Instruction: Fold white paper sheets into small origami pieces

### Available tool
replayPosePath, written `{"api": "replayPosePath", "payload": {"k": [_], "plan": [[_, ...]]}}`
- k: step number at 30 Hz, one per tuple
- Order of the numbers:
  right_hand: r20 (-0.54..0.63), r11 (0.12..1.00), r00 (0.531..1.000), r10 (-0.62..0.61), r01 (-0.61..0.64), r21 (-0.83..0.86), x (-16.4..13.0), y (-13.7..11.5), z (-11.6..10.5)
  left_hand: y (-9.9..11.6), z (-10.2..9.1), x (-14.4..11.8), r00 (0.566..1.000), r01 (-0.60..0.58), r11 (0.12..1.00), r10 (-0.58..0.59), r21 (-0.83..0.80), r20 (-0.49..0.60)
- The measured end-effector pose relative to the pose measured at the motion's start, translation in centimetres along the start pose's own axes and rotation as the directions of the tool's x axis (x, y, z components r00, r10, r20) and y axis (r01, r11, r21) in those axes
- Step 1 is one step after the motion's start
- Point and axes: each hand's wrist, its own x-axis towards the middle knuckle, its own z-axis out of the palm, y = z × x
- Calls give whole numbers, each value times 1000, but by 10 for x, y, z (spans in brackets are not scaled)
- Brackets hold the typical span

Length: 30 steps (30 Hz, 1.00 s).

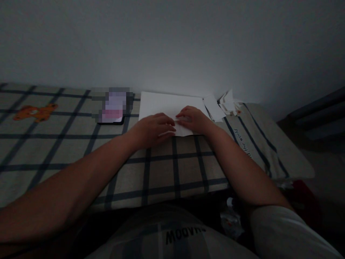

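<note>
White paper [167, 102] — under right grip [192, 119]

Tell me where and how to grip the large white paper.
Probably pinch the large white paper at its far-left corner, coming from the left with the left hand: that corner looks flat and uncovered, whereas the wall stands close behind and smaller papers lie by its right edge.
</note>
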Motion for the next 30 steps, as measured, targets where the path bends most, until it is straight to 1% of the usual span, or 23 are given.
{"api": "replayPosePath", "payload": {"k": [1, 2, 4, 7, 9, 12, 14, 16, 20, 24, 27, 30], "plan": [[-7, 1000, 1000, 7, -7, 11, 0, -1, 0, 6, 1, 0, 997, -47, 999, 47, 12, 68], [-17, 999, 1000, 23, -23, 24, 0, -2, -1, 12, 2, 0, 992, -65, 997, 62, 28, 112], [-47, 996, 996, 76, -74, 59, 0, -4, -1, 19, 3, -1, 981, -43, 997, 31, 57, 193], [-110, 984, 983, 145, -133, 116, 1, -4, -1, 21, 7, -2, 958, -5, 996, -19, 84, 285], [-174, 972, 966, 190, -161, 170, 2, -3, -1, 20, 9, -1, 955, -2, 994, -30, 107, 297], [-265, 939, 924, 276, -200, 279, 3, 3, 0, 19, 10, 0, 949, -65, 987, 16, 146, 314], [-291, 916, 898, 329, -229, 331, 4, 8, 2, 22, 8, 1, 937, -104, 979, 38, 176, 347], [-295, 911, 886, 357, -261, 320, 4, 11, 3, 27, 6, 2, 932, -107, 973, 27, 204, 363], [-296, 939, 897, 328, -277, 202, 4, 9, 3, 33, 7, 1, 937, -134, 966, 51, 221, 345], [-274, 946, 906, 323, -303, 115, 3, 3, 0, 31, 10, -1, 940, -156, 968, 85, 196, 330], [-255, 944, 909, 328, -321, 73, 3, 3, -1, 28, 5, -1, 955, -112, 977, 55, 180, 292], [-263, 944, 907, 328, -323, 66, 2, 5, -1, 25, -4, 0, 951, -53, 978, -12, 203, 309]]}}
